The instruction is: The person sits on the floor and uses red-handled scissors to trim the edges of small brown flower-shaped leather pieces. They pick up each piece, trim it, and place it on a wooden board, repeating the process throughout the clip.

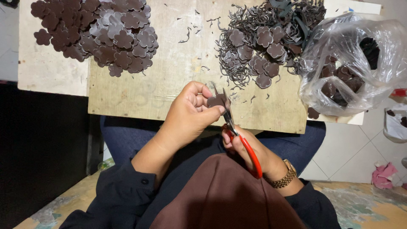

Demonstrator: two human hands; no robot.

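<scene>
My left hand [189, 113] pinches a small dark brown flower-shaped piece [216, 101] between thumb and fingers, just above the near edge of the wooden board [169, 76]. My right hand [248, 149] grips red-handled scissors [237, 135], whose blades point up and close on the edge of the brown piece. A gold watch [285, 177] sits on my right wrist.
A heap of brown flower shapes [99, 32] lies at the board's far left. Another pile mixed with thin curly trimmings [258, 42] lies at the far right. A clear plastic bag [352, 63] with more brown pieces stands at the right edge. Tiled floor shows on the right.
</scene>
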